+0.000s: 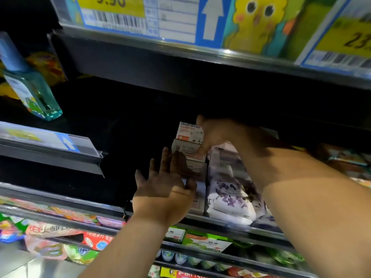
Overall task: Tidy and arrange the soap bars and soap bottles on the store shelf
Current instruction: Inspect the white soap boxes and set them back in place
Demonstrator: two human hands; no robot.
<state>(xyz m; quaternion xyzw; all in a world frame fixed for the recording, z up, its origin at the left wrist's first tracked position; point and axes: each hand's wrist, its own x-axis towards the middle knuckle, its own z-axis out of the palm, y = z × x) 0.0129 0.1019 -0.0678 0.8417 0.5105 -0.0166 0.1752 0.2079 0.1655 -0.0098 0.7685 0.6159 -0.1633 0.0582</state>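
Soap boxes are stacked in a row [197, 171] that runs from the shelf's front lip [220, 219] back into the dark, so the row's long axis points away from the person. The rearmost, highest one is a white and pink box [188, 133] printed "Goat Soap", its lettered face turned toward the front and tipped slightly upward. How this box's own long side lies cannot be told, since its right end is hidden.

The right hand [216, 135] covers that end and grasps the box, with a finger over the top and the thumb curled under its front edge. Below and left of the box, the left hand [166, 187] has straight, spread fingers lying flat against the left side of the row.

Just right of the box and touching the row lie white packs with purple flowers [230, 197]. Far left of the box a clear blue bottle [30, 91] stands tilted, its label blurred. Above the box, the upper shelf's rail carries a yellow tag reading "9.90" [112, 5], a white arrow on blue [212, 19], a yellow cartoon chick [259, 19] and a second tag beginning "23" [353, 41]. Below the box, bright wrapped goods [60, 231] fill the lower shelves.
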